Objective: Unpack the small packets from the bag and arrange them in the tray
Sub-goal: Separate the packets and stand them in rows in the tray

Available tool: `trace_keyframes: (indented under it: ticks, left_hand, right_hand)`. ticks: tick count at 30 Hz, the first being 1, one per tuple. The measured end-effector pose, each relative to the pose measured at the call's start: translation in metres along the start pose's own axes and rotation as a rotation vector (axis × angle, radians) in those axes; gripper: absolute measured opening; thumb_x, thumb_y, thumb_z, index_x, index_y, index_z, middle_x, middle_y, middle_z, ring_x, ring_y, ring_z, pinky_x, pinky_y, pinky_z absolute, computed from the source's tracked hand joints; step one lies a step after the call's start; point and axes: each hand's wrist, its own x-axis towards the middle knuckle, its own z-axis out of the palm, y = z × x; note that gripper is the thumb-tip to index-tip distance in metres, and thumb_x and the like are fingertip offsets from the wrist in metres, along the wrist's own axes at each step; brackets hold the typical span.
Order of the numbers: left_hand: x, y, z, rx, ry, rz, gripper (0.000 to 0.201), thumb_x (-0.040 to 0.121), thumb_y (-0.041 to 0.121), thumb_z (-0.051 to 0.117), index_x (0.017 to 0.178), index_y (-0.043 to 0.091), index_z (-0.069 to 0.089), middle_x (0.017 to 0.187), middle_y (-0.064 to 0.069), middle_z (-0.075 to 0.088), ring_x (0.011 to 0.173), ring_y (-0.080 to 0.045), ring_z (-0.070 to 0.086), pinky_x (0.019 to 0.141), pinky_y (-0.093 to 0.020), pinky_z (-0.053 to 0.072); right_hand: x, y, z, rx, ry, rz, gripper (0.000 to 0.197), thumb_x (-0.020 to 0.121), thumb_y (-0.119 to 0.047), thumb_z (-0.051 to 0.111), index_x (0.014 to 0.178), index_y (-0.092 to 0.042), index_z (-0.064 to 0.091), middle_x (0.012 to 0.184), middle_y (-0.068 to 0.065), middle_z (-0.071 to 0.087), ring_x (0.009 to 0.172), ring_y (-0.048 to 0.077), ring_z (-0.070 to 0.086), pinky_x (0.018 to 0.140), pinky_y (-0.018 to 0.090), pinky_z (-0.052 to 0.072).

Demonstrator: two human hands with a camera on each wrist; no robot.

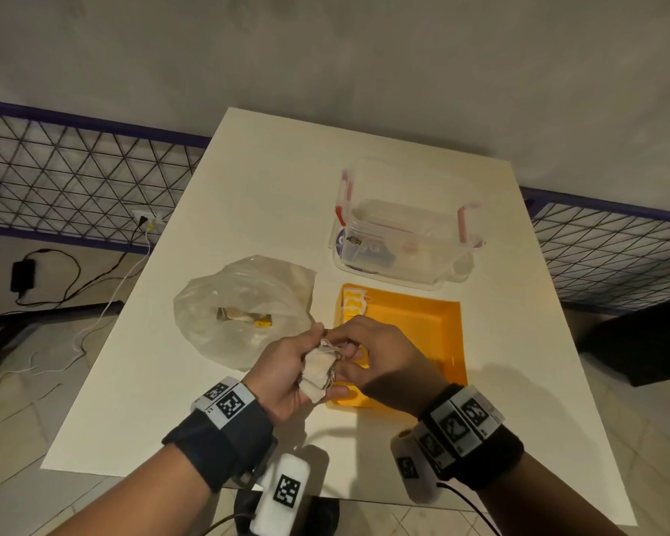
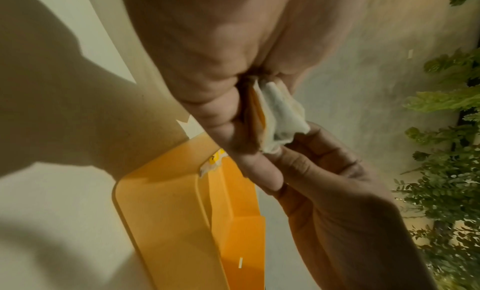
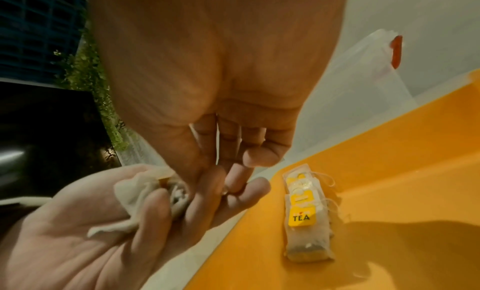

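Observation:
My left hand [image 1: 314, 375] grips a bundle of white tea bags [image 1: 320, 371] with strings, just above the near left corner of the orange tray [image 1: 422, 323]. My right hand [image 1: 345, 348] meets it from the right, and its thumb and fingertips pinch the top of the bundle [image 2: 280, 118]. In the right wrist view the bundle [image 3: 140, 194] lies across the left palm. A row of tea bags with yellow tags [image 3: 303, 212] lies along the tray's left side [image 1: 354, 303]. The clear plastic bag [image 1: 240, 303] sits left of the tray with more packets inside.
A clear lidded container with red clips [image 1: 403, 234] stands on the white table [image 1: 248, 187] behind the tray. The tray's right half is bare orange plastic. Cables lie on the floor at the left, and a wire fence runs behind the table.

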Motion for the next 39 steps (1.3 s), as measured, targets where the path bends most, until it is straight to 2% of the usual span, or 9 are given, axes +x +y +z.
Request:
trace_keyframes:
  ticks: [3, 6, 11, 14, 20, 24, 27, 33, 39]
  left_hand:
    - [0.0, -0.002, -0.001, -0.001, -0.007, 0.032, 0.05, 0.102, 0.035, 0.039, 0.092, 0.001, 0.074, 0.088, -0.018, 0.073, 0.068, -0.031, 0.073, 0.049, -0.036, 0.059]
    - [-0.003, -0.001, -0.002, 0.033, -0.042, 0.048, 0.058, 0.102, 0.037, 0.036, 0.076, 0.009, 0.08, 0.086, -0.017, 0.072, 0.069, -0.03, 0.072, 0.047, -0.032, 0.057]
    - [-0.002, -0.002, -0.01, 0.01, -0.013, 0.088, 0.037, 0.098, 0.032, 0.045, 0.099, 0.008, 0.074, 0.091, -0.018, 0.071, 0.062, -0.025, 0.067, 0.046, -0.028, 0.05]
    - [-0.002, -0.004, -0.015, 0.08, 0.032, 0.148, 0.026, 0.095, 0.019, 0.052, 0.112, 0.006, 0.066, 0.093, -0.014, 0.069, 0.065, -0.023, 0.065, 0.046, -0.025, 0.049]
    - [-0.002, -0.007, -0.009, 0.203, 0.117, 0.263, 0.011, 0.088, 0.006, 0.066, 0.099, 0.003, 0.068, 0.067, -0.011, 0.062, 0.055, -0.016, 0.057, 0.044, -0.024, 0.041]
    - [-0.003, -0.007, -0.01, 0.23, 0.139, 0.304, 0.016, 0.088, 0.001, 0.065, 0.104, -0.003, 0.067, 0.073, -0.014, 0.067, 0.054, -0.016, 0.057, 0.042, -0.023, 0.042]
    - [-0.005, -0.007, -0.017, 0.248, 0.164, 0.309, 0.019, 0.088, 0.0, 0.064, 0.107, -0.001, 0.068, 0.089, -0.016, 0.071, 0.059, -0.019, 0.059, 0.044, -0.025, 0.043]
    - [-0.01, -0.012, -0.033, 0.236, 0.212, 0.302, 0.018, 0.088, 0.001, 0.065, 0.105, 0.002, 0.071, 0.093, -0.022, 0.071, 0.061, -0.021, 0.058, 0.044, -0.025, 0.044]
    - [-0.014, -0.015, -0.037, 0.223, 0.228, 0.299, 0.017, 0.088, 0.001, 0.065, 0.103, 0.002, 0.071, 0.087, -0.016, 0.072, 0.062, -0.022, 0.059, 0.044, -0.026, 0.043]
  right_hand:
    - [0.003, 0.001, -0.002, 0.028, 0.009, 0.038, 0.027, 0.088, -0.008, 0.066, 0.113, -0.017, 0.071, 0.102, -0.002, 0.067, 0.086, 0.01, 0.06, 0.079, 0.022, 0.049]
    - [0.004, 0.003, -0.004, 0.12, 0.017, 0.116, 0.021, 0.091, -0.01, 0.066, 0.11, -0.017, 0.074, 0.094, -0.008, 0.069, 0.083, -0.001, 0.061, 0.076, 0.013, 0.048]
    - [0.006, 0.006, -0.009, 0.327, 0.103, 0.255, 0.012, 0.09, -0.009, 0.068, 0.09, -0.02, 0.073, 0.068, -0.001, 0.072, 0.062, 0.009, 0.068, 0.063, 0.024, 0.054]
    - [0.008, 0.007, -0.012, 0.395, 0.163, 0.296, 0.01, 0.088, -0.004, 0.068, 0.094, -0.011, 0.07, 0.077, 0.018, 0.069, 0.057, 0.014, 0.068, 0.06, 0.037, 0.055]
    - [0.01, 0.003, -0.016, 0.406, 0.15, 0.293, 0.003, 0.086, -0.009, 0.07, 0.085, -0.012, 0.069, 0.075, 0.012, 0.069, 0.057, 0.022, 0.069, 0.054, 0.042, 0.053]
    - [0.014, 0.006, -0.027, 0.176, 0.155, 0.258, 0.008, 0.084, -0.013, 0.072, 0.077, -0.017, 0.073, 0.073, -0.009, 0.068, 0.07, 0.007, 0.062, 0.068, 0.026, 0.05]
    - [0.016, 0.01, -0.047, -0.12, 0.124, 0.289, 0.008, 0.084, -0.022, 0.071, 0.076, -0.024, 0.072, 0.084, -0.013, 0.066, 0.08, 0.005, 0.057, 0.073, 0.026, 0.047]
    - [0.019, 0.021, -0.056, -0.091, 0.1, 0.335, 0.013, 0.08, -0.013, 0.071, 0.07, -0.022, 0.071, 0.076, -0.016, 0.062, 0.075, -0.001, 0.056, 0.066, 0.018, 0.042]
    - [0.023, 0.026, -0.038, 0.122, -0.135, 0.508, 0.008, 0.087, -0.002, 0.065, 0.079, -0.006, 0.065, 0.068, 0.002, 0.07, 0.064, 0.013, 0.071, 0.054, 0.021, 0.048]
